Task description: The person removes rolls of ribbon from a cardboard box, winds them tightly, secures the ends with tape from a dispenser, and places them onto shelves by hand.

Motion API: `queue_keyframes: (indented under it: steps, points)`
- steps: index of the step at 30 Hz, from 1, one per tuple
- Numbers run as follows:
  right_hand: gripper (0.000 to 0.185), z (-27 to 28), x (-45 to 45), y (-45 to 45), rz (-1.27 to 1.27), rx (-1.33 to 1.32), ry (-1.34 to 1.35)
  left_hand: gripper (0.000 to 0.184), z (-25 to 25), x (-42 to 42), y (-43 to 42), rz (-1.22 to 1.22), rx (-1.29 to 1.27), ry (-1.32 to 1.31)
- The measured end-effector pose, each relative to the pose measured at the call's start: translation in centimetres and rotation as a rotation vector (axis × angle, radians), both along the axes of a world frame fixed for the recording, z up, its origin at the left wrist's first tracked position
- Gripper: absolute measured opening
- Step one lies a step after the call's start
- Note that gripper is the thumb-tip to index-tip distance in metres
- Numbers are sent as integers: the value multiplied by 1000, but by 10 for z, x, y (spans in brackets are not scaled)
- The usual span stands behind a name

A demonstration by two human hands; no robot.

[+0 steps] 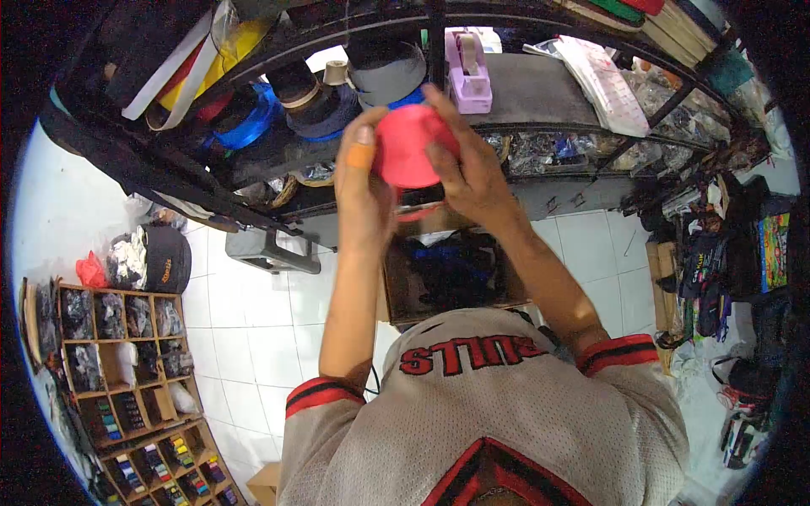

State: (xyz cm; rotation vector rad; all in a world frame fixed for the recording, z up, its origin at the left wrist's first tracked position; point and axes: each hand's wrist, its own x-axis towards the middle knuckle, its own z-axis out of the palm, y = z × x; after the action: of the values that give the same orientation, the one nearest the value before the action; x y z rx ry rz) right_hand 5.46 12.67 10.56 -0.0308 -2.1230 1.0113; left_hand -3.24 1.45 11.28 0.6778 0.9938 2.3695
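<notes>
A bright red roll [409, 148], which looks like ribbon or strap, is held up in front of the rack between both hands. My left hand [364, 177] grips its left side, with an orange band around the thumb. On the other side my right hand [468, 169] has its fingers curled over the roll's edge. A bit of red strip [419, 212] shows below the roll. Just behind are a large grey roll [388, 72] and dark blue rolls [325, 118] on the shelf. A lilac tape dispenser [471, 76] stands close to my right fingertips.
The black metal rack [540, 84] spans the front, with plastic-wrapped packets [603, 84] at its right. Below my arms sits a cardboard box [447, 274] of dark items. A grey stool [274, 249] and a compartment shelf [126, 354] stand left; bags [704, 278] hang right.
</notes>
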Motion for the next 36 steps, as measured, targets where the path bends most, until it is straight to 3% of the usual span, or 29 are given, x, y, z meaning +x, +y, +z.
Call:
queue_keyframes:
  steps: [2,5,8,9,12,13,17,20,25,27,29,32,33,35,36]
  points:
    - [58,-2,-3,13,123,112,-22,41,29,-9,-15,38,-541,475]
    - [59,6,-3,10,174,50,-49,39,37,-17,-12,-90,-735,594]
    - [60,9,-9,-5,-94,-117,-1,36,9,-6,9,105,-285,230]
    - [59,1,-15,-14,-125,-121,142,36,11,3,17,82,-55,22]
    - [56,-6,-27,-13,-272,31,351,36,4,7,25,-49,153,-174]
    - [50,-3,-21,-8,-190,-56,242,37,7,5,22,-28,86,-146]
    - [43,10,-10,11,44,87,85,36,29,-16,-1,-15,-478,425]
    - [43,10,-13,8,-1,48,51,36,23,-14,5,36,-482,398]
    - [45,-10,-36,-27,-368,-83,398,31,-6,1,31,93,137,-181]
    - [44,-6,-24,-3,-122,-254,204,29,-13,-12,25,-5,0,-78]
    - [43,9,-10,20,74,-190,29,26,0,-24,9,-75,-141,100]
    - [46,21,-9,22,142,7,52,28,26,-18,7,-29,-521,481]
    - [46,21,-7,17,74,-114,15,32,27,-14,11,-15,-588,493]
    - [48,23,-8,5,-66,-346,-44,35,16,-4,25,35,-227,184]
    - [49,19,-14,0,-120,-295,53,37,10,-1,34,57,-44,35]
